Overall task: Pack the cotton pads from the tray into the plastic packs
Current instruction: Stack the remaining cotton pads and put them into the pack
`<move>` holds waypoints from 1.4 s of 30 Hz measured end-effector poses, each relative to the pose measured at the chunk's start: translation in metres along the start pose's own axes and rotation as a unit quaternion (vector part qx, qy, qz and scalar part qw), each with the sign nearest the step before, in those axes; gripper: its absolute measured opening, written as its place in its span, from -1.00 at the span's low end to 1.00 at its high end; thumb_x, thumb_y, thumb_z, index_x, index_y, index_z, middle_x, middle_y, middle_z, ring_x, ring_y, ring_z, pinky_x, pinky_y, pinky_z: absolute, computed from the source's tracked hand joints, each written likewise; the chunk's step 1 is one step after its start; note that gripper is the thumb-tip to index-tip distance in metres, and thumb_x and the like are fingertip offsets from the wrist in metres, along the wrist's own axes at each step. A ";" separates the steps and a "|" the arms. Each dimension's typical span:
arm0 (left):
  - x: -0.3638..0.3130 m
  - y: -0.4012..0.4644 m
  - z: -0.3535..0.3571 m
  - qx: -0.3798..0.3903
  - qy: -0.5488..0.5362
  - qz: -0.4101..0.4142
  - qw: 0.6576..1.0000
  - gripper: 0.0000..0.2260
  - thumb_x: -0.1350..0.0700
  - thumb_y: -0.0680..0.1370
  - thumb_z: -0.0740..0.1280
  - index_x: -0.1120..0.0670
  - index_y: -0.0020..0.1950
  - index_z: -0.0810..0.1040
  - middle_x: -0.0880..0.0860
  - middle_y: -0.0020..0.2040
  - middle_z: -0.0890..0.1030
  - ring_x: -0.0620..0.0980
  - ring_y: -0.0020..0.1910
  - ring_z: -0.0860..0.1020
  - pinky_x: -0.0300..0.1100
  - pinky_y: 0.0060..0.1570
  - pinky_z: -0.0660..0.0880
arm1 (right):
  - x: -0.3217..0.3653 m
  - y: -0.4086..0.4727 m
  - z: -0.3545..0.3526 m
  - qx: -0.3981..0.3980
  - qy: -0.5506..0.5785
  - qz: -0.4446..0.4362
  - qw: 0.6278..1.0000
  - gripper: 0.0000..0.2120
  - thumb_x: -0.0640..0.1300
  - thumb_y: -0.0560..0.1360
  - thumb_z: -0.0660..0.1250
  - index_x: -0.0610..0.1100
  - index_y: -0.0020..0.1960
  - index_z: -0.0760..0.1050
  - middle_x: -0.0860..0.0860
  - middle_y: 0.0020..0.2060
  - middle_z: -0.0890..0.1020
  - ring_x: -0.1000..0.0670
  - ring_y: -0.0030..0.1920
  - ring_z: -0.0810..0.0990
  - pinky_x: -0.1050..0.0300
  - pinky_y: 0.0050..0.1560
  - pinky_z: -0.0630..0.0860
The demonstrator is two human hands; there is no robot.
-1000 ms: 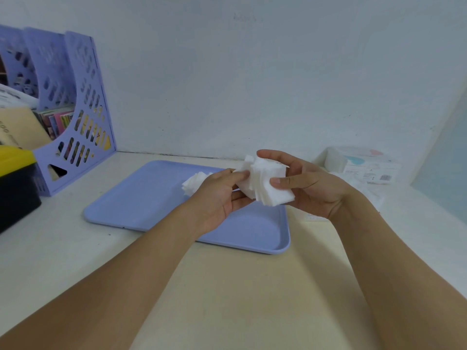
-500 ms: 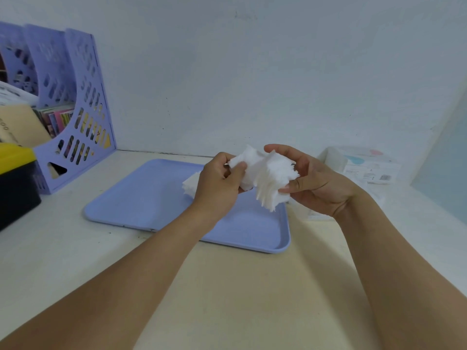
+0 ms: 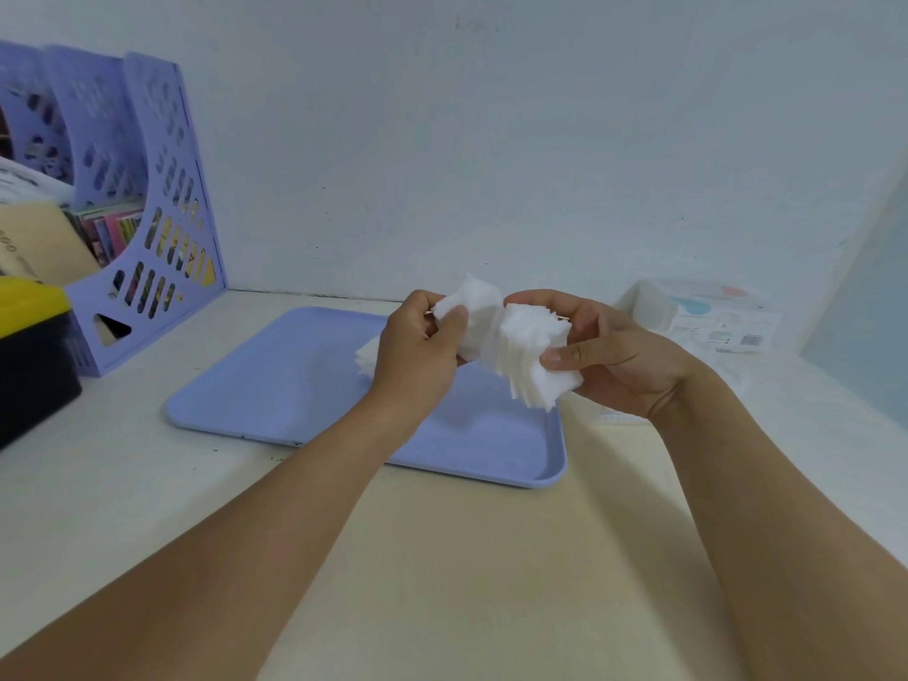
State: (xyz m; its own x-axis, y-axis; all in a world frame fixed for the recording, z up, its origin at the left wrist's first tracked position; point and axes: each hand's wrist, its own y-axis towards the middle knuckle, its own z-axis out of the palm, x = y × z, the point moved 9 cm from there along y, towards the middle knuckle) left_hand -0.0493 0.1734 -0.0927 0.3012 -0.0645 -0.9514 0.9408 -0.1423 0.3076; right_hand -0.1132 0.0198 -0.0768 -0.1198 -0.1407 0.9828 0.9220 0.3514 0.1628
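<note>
Both hands [image 3: 496, 351] grip cotton pads [image 3: 530, 356]; pack [image 3: 712, 321] label unreadable.

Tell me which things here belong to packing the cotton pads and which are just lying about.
For the job:
- stack of white square cotton pads, gripped by left hand and right hand
- loose white pads on flat lilac plastic tray
- clear plastic pack at right

Lying about:
- lilac perforated file rack
- black box with yellow lid
</note>
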 end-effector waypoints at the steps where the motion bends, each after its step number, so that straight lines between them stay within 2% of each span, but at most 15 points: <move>1: 0.002 -0.001 0.004 0.014 -0.010 -0.011 1.000 -0.88 0.15 0.64 0.31 0.21 0.01 0.51 0.22 -0.05 0.62 0.15 -0.02 0.62 0.04 0.02 0.67 | 0.000 0.000 0.001 0.003 0.008 0.002 1.000 -0.48 -0.44 0.40 0.27 -0.11 0.31 0.52 -0.08 0.11 0.65 -0.08 0.09 0.64 0.07 0.00 0.61; 4: 0.004 -0.005 0.015 0.054 -0.031 -0.029 0.998 -0.88 0.17 0.66 0.30 0.24 0.05 0.51 0.19 -0.05 0.61 0.05 -0.04 0.60 -0.05 -0.03 0.68 | 0.001 0.000 0.004 0.003 0.024 -0.001 1.000 -0.50 -0.41 0.42 0.26 -0.11 0.31 0.51 -0.09 0.12 0.64 -0.09 0.10 0.63 0.07 0.01 0.61; 8: 0.003 -0.007 0.017 0.056 -0.047 -0.032 0.997 -0.86 0.20 0.65 0.30 0.29 0.07 0.50 0.28 0.00 0.60 0.09 -0.02 0.61 0.01 0.01 0.67 | -0.001 0.004 -0.006 -0.035 0.050 -0.005 0.998 -0.52 -0.33 0.49 0.28 -0.18 0.41 0.46 -0.13 0.18 0.62 -0.12 0.16 0.63 0.05 0.05 0.62; 11: 0.005 -0.008 0.017 0.056 -0.056 -0.037 0.996 -0.88 0.18 0.65 0.31 0.25 0.08 0.51 0.20 -0.01 0.62 0.09 0.02 0.64 -0.04 0.01 0.67 | -0.006 0.007 -0.013 -0.054 0.050 0.008 0.997 -0.49 -0.30 0.51 0.31 -0.21 0.47 0.42 -0.17 0.27 0.59 -0.16 0.25 0.59 0.01 0.13 0.60; 16: 0.008 -0.007 0.017 0.057 -0.078 -0.056 0.994 -0.86 0.19 0.64 0.32 0.25 0.13 0.54 0.15 0.00 0.62 0.03 -0.01 0.64 -0.10 -0.02 0.67 | -0.011 0.008 -0.018 -0.074 0.035 0.022 0.996 -0.48 -0.26 0.48 0.40 -0.21 0.43 0.46 -0.21 0.29 0.58 -0.16 0.23 0.61 0.03 0.10 0.61; 18: 0.010 -0.007 0.018 0.058 -0.078 -0.066 0.993 -0.87 0.19 0.63 0.33 0.23 0.12 0.55 0.14 -0.01 0.64 0.06 0.01 0.66 -0.07 0.00 0.66 | -0.011 0.007 -0.020 -0.085 0.026 0.027 0.996 -0.48 -0.27 0.47 0.40 -0.22 0.43 0.46 -0.22 0.29 0.58 -0.17 0.23 0.61 0.02 0.11 0.60; 22: 0.014 -0.009 0.023 0.082 -0.078 -0.085 0.990 -0.80 0.16 0.64 0.33 0.30 0.13 0.51 0.33 0.09 0.61 0.25 0.17 0.62 0.01 0.10 0.65 | -0.011 0.007 -0.021 -0.091 0.022 0.027 0.995 -0.49 -0.26 0.48 0.39 -0.19 0.43 0.47 -0.21 0.28 0.59 -0.17 0.24 0.60 0.02 0.09 0.60; 26: 0.017 -0.011 0.027 0.101 -0.101 -0.109 0.984 -0.83 0.16 0.63 0.34 0.27 0.12 0.53 0.31 0.18 0.62 0.22 0.18 0.63 -0.07 0.08 0.65 | -0.010 0.006 -0.020 -0.101 0.019 0.025 0.994 -0.51 -0.29 0.49 0.42 -0.18 0.41 0.49 -0.19 0.25 0.61 -0.17 0.23 0.61 -0.05 0.16 0.56; 30: 0.020 -0.014 0.028 0.108 -0.141 -0.142 0.974 -0.88 0.12 0.60 0.39 0.17 -0.01 0.55 0.29 0.19 0.63 0.20 0.15 0.66 -0.05 0.08 0.64 | -0.010 0.007 -0.022 -0.118 0.003 0.027 0.993 -0.50 -0.29 0.48 0.38 -0.19 0.41 0.48 -0.18 0.22 0.62 -0.18 0.22 0.61 -0.09 0.22 0.51; 32: 0.019 -0.013 0.029 0.116 -0.148 -0.145 0.971 -0.87 0.15 0.58 0.41 0.19 0.05 0.57 0.28 0.19 0.64 0.18 0.13 0.67 -0.05 0.08 0.64 | -0.010 0.007 -0.022 -0.121 0.004 0.027 0.992 -0.50 -0.29 0.47 0.38 -0.18 0.41 0.48 -0.20 0.24 0.61 -0.19 0.23 0.60 -0.14 0.26 0.47; 37: 0.020 -0.013 0.031 0.124 -0.151 -0.144 0.970 -0.85 0.23 0.62 0.33 0.22 0.18 0.56 0.21 0.17 0.66 0.11 0.08 0.70 -0.09 0.07 0.64 | -0.005 0.006 -0.019 -0.119 0.009 0.013 0.993 -0.58 -0.29 0.44 0.39 -0.07 0.28 0.57 -0.10 0.14 0.66 -0.12 0.11 0.66 0.03 0.00 0.63; 42: 0.022 -0.015 0.030 0.118 -0.202 -0.165 0.958 -0.79 0.24 0.65 0.29 0.25 0.27 0.52 0.19 0.17 0.67 0.10 0.09 0.70 -0.13 0.07 0.65 | -0.002 0.006 -0.016 -0.121 0.012 -0.011 0.993 -0.60 -0.31 0.44 0.40 -0.07 0.24 0.57 -0.09 0.13 0.66 -0.11 0.12 0.66 0.01 0.05 0.60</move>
State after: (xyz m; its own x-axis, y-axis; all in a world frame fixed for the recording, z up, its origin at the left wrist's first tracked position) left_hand -0.0617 0.1441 -0.1173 -0.1364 -0.3481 -0.9275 0.8989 -0.4369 0.0318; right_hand -0.1016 0.0069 -0.0793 -0.1354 -0.1693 0.9762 0.9809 0.1162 0.1562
